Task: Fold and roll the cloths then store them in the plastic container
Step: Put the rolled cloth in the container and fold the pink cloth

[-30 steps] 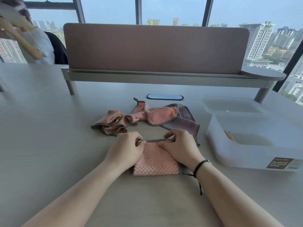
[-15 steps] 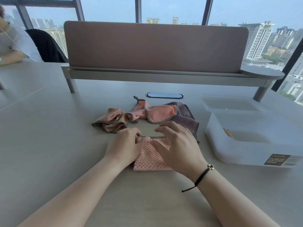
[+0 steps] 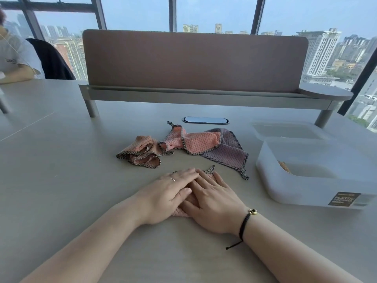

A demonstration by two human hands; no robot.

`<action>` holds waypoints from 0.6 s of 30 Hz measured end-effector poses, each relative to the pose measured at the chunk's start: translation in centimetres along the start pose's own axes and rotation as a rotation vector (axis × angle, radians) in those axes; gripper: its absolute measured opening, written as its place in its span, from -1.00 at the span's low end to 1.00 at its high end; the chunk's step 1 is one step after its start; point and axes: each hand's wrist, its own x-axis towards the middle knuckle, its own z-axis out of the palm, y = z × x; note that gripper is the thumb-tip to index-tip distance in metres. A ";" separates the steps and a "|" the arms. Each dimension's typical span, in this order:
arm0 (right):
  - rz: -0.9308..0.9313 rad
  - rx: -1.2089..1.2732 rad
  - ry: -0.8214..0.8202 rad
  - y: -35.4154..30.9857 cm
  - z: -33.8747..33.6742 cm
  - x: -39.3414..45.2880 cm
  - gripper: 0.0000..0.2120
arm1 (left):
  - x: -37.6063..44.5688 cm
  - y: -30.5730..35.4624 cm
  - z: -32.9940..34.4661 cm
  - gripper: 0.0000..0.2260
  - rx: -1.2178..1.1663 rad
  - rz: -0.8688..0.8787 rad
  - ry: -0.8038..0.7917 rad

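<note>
1. Soft, hazy daylight comes through the windows at 12 o'clock; the scene is evenly bright.
2. The bench shows a pale sheen and only weak shadows, under the hands and the cloths.
3. Wide-angle distortion bends the window frames at 3 and 9 o'clock.
4. The focus is acceptable; the far buildings look misty.

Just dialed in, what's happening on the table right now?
A person is pressing a folded pink cloth flat on the table, left hand partly overlapping the right hand, fingers straight. Three loose cloths wait behind: a crumpled pink one, another pink one and a purple one. The open plastic container sits to the right, its lid behind it.
</note>
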 end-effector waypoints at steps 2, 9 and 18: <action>0.011 -0.011 -0.033 0.3 -0.2 -0.1 -0.24 | 0.0 -0.3 -0.3 -0.45 0.135 -0.078 -0.099; 0.039 -0.007 -0.150 1.7 -1.4 -1.3 -0.05 | 0.2 -0.4 -0.6 -0.29 0.327 -0.132 -0.248; 0.036 -0.016 -0.194 3.0 -2.0 -2.4 0.02 | -0.6 -0.5 -1.5 -0.29 -0.047 -0.012 0.042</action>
